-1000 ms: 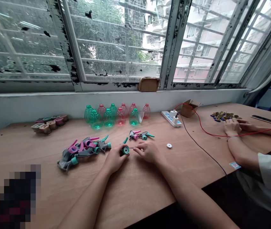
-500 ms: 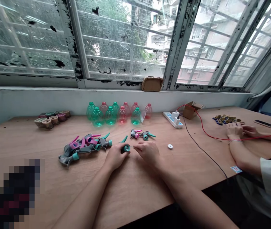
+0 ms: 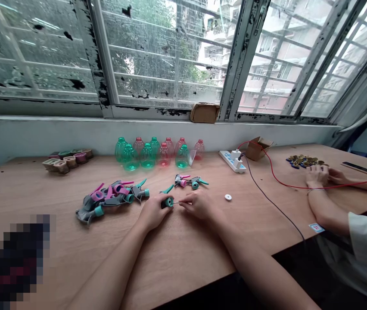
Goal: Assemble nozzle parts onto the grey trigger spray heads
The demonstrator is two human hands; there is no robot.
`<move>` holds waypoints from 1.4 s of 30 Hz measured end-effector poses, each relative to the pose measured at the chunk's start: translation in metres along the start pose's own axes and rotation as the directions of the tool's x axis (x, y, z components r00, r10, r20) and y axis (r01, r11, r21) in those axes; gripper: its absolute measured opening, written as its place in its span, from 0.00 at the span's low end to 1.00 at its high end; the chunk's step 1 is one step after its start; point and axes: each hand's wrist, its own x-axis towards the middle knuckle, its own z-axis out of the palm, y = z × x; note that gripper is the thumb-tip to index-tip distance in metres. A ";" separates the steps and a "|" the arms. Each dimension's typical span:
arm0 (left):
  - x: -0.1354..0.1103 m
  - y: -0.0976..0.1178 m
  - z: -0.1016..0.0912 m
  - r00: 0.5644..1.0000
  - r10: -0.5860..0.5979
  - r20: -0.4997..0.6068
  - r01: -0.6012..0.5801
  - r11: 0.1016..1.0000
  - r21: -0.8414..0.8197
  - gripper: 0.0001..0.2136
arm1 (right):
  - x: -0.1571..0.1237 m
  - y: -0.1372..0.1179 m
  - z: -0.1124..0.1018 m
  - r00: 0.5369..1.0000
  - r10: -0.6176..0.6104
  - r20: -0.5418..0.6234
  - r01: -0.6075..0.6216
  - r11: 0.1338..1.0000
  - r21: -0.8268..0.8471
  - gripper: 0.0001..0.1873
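Note:
My left hand [image 3: 153, 211] is closed around a grey and teal spray trigger head [image 3: 169, 201], its teal collar facing right. My right hand [image 3: 199, 204] pinches a thin, light-coloured rod [image 3: 176, 203] that reaches toward that collar; whether its tip is inside I cannot tell. Left of my hands lies a pile of grey spray trigger heads [image 3: 115, 196] with pink and teal parts. Just beyond my hands rest a pink one [image 3: 182, 181] and a teal one [image 3: 196, 183]. A small white disc [image 3: 228, 197] lies to the right of my right hand.
Green bottles [image 3: 147, 157] and red bottles [image 3: 163, 155] stand along the wall. A power strip [image 3: 232, 161], a cardboard box [image 3: 258, 149] and a red cable [image 3: 278, 178] are at right. A co-worker's hands [image 3: 319, 175] are near a pile of small gold-coloured pieces [image 3: 304, 161].
My right hand has drawn slightly away from the spray trigger head, and more of the thin rod shows between my hands. The whole view has shifted a little.

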 end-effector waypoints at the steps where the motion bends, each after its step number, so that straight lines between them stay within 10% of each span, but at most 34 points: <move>1: 0.000 0.000 0.000 1.000 0.001 -0.002 -0.001 1.000 -0.007 0.14 | 0.000 0.002 0.001 1.000 0.002 -0.001 -0.002 0.999 0.040 0.10; 16: 0.002 0.000 -0.002 0.997 -0.070 0.019 0.071 0.996 -0.059 0.15 | 0.001 0.004 0.008 0.996 0.064 -0.060 -0.045 0.962 0.271 0.11; 31: 0.002 0.005 0.002 0.997 -0.078 -0.019 0.077 0.995 -0.058 0.15 | 0.000 -0.009 0.001 0.985 0.082 -0.154 -0.106 0.983 -0.149 0.13; 42: 0.002 0.001 0.004 0.999 -0.048 0.020 0.048 0.999 -0.001 0.15 | 0.002 -0.026 -0.010 0.986 0.159 0.047 -0.131 0.919 -0.371 0.17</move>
